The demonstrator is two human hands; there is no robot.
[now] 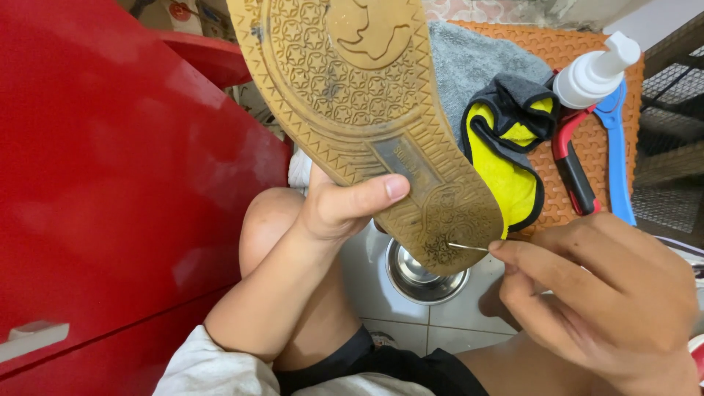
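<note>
Clamped in my left hand (337,209), thumb across the tread, the tan shoe sole (367,110) tilts up over a steel bowl (422,279). Pinched tight in my right hand (609,301), the thin needle (468,247) touches the heel grooves; I'd pick shallow, sole steady.

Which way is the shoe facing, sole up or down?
Sole up: the shoe shows its patterned tan tread to the camera, held by the left hand.

My left hand (345,209) holds the shoe (367,110) sole-up before me; my right hand (609,301) sets a needle (468,247) against its heel, above a metal bowl (425,275) on the floor.
</note>
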